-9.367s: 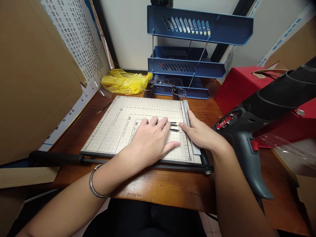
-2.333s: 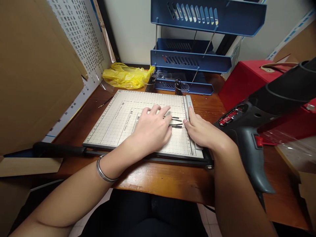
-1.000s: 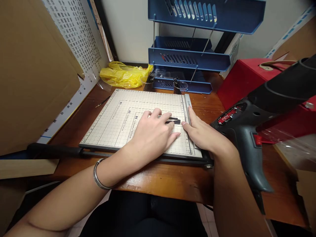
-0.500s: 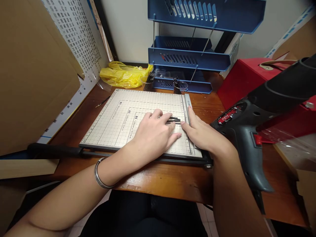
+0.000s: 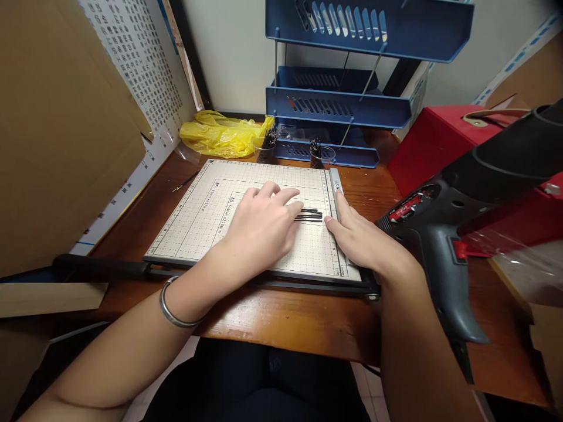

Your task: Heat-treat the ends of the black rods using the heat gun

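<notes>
A grey gridded paper-cutter board (image 5: 206,217) lies on the wooden desk. Several thin black sticks (image 5: 310,215) lie bunched on it near its right rule (image 5: 336,187). My left hand (image 5: 261,225) rests flat on the board, fingers stretched out and pressing on the left ends of the sticks. My right hand (image 5: 361,239) lies along the rule at the board's right edge, fingers together and extended, its fingertips just right of the sticks' ends.
A black heat gun (image 5: 457,205) hangs over the desk at the right. Behind stand a blue tiered tray (image 5: 338,108), two small cups of sticks (image 5: 265,149), a yellow bag (image 5: 220,135) and a red box (image 5: 440,140). Cardboard (image 5: 61,129) leans at left.
My left hand has slid a little to the left over the board, baring more of the sticks, which now lie tightly bunched. My right hand has stayed along the rule.
</notes>
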A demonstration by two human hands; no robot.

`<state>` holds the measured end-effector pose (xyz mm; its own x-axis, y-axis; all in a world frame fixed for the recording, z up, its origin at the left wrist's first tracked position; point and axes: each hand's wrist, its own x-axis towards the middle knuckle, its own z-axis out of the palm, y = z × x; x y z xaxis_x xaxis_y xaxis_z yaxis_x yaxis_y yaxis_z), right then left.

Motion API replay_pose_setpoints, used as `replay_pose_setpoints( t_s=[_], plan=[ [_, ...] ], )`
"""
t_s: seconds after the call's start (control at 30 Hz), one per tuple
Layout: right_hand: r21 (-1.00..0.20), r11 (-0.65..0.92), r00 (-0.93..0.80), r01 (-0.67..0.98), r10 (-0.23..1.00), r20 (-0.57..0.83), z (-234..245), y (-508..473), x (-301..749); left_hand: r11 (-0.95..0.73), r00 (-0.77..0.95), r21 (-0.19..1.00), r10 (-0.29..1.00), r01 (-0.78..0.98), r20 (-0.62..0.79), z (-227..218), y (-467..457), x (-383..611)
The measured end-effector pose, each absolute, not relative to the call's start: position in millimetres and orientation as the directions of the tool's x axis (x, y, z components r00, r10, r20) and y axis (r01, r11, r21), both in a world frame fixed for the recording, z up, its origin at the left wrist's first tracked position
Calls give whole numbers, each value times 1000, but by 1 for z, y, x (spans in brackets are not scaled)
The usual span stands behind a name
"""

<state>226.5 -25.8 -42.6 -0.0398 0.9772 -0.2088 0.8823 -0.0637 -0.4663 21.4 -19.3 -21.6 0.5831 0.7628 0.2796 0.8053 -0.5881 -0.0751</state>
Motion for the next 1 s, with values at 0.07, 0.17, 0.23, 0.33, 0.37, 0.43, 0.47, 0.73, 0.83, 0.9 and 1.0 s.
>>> replay_pose_setpoints(
  t_s=[0.07,0.17,0.23,0.33,0.37,0.43,0.47,0.73,0.83,0.9,1.0],
  plan=[
    [-467,-69,-33,882,978,-208,-43,-25,226,-574,575,-86,780,815,248,-21,-16,18],
    [-464,-64,-38,883,978,-207,-44,-24,227,-576,583,-104,782,811,221,-22,-15,15],
    [-461,-60,-45,886,976,-213,-45,-24,227,-584,593,-111,775,804,220,-25,-16,16],
    [-470,-55,-52,881,976,-212,-45,-24,228,-597,605,-114,757,794,245,-28,-16,18],
    [-476,-59,-49,877,976,-211,-44,-24,228,-603,610,-114,750,789,254,-29,-16,19],
    [-485,-75,-36,872,976,-216,-43,-24,228,-616,623,-117,738,779,259,-30,-16,20],
    [-484,-87,-25,871,975,-221,-42,-25,227,-620,627,-119,734,775,260,-31,-15,20],
    [-437,-85,-7,895,979,-204,-40,-26,222,-610,617,-113,744,784,258,-32,-15,24],
    [-416,-75,-15,906,978,-210,-40,-25,223,-614,619,-111,738,781,269,-32,-15,25],
    [-417,-79,-14,905,976,-217,-40,-25,223,-612,614,-105,740,784,274,-32,-15,25],
    [-425,-83,-16,901,974,-224,-40,-25,223,-610,611,-102,741,786,280,-33,-14,27]
  ],
)
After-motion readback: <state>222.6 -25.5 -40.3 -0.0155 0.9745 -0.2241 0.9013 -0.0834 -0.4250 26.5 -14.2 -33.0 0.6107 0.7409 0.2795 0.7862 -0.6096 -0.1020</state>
